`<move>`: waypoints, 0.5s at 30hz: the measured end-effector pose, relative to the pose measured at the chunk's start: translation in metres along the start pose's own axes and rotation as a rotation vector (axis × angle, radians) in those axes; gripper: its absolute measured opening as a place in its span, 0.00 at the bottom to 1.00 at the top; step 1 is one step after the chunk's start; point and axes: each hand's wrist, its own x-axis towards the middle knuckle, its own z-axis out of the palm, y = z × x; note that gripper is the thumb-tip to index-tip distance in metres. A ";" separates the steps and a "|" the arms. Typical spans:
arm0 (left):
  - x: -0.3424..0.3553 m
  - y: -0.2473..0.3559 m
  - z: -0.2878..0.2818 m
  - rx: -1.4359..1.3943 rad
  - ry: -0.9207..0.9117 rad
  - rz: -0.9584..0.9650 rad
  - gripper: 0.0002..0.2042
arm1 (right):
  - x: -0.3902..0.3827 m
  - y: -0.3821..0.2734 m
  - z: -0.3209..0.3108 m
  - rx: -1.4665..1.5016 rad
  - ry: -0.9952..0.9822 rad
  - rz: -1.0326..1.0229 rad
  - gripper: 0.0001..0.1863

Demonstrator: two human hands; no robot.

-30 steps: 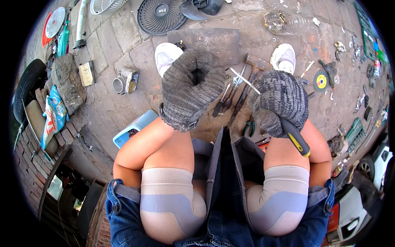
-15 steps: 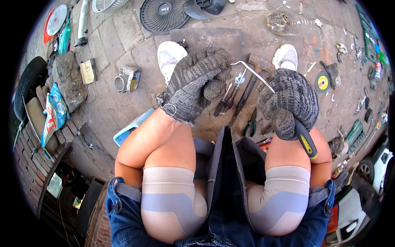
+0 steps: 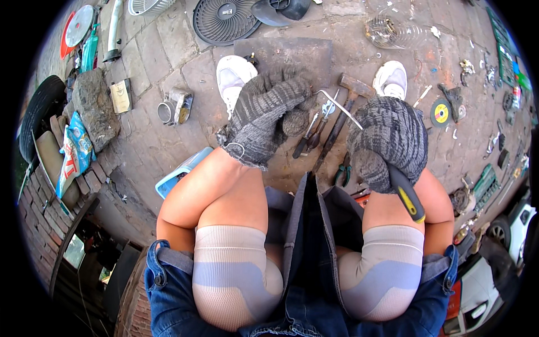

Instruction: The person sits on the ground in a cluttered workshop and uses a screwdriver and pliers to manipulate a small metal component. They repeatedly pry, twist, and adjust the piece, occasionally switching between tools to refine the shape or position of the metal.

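Observation:
My left hand, in a grey knit glove, has its fingers curled together at centre; what they hold, if anything, is hidden. My right hand, gloved alike, grips a black-and-yellow handle. A thin bent metal rod rises from that fist toward my left fingertips; I cannot tell whether it touches them. On the paving between my hands lie a hammer, long slim tools and green-handled pliers.
A blue tub sits beside my left leg. Around lie a metal part, stone block, tyre, fan grille, plastic bottle, cutting disc and green cases. A white vehicle shows at lower right.
My left hand has rolled so its curled fingers face right instead of showing a hollow on top. My right hand shifted right and up, then slightly back down-left with the tool.

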 end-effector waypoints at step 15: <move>0.000 -0.002 0.005 0.060 -0.010 -0.087 0.08 | 0.007 0.008 0.008 1.547 0.363 0.454 0.08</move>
